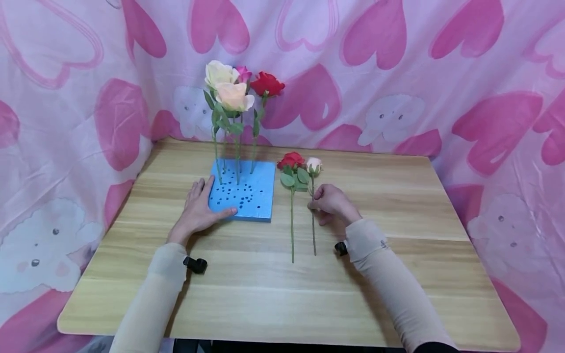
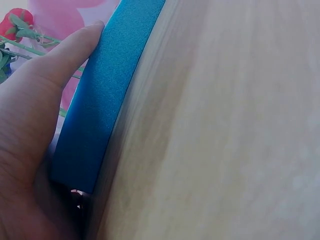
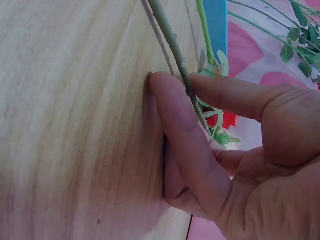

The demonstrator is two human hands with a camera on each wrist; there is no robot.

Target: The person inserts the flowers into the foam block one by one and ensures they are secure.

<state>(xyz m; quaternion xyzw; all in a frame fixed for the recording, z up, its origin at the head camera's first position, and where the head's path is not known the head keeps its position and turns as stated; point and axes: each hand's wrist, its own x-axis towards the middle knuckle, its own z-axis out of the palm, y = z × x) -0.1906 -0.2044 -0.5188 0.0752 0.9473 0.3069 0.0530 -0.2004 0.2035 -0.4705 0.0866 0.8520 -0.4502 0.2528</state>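
My left hand (image 1: 199,210) rests against a blue foam block (image 1: 260,197), its fingers along the left side and its thumb over the front edge. In the left wrist view the thumb lies across the top of the block's blue side (image 2: 102,95). My right hand (image 1: 333,203) pinches the stem of a pale pink rose (image 1: 314,165) between thumb and forefinger, close over the table. The right wrist view shows that stem (image 3: 172,42) between the fingertips. Just left of it, a red rose (image 1: 291,160) lies on the table, its green stem towards me.
Upright in the block stand a cream rose (image 1: 219,73), a peach rose (image 1: 233,96), a magenta flower (image 1: 243,74) and a red rose (image 1: 267,84). Several holes dot the block. Behind the wooden table (image 1: 388,274) hangs a pink heart-patterned curtain (image 1: 375,29).
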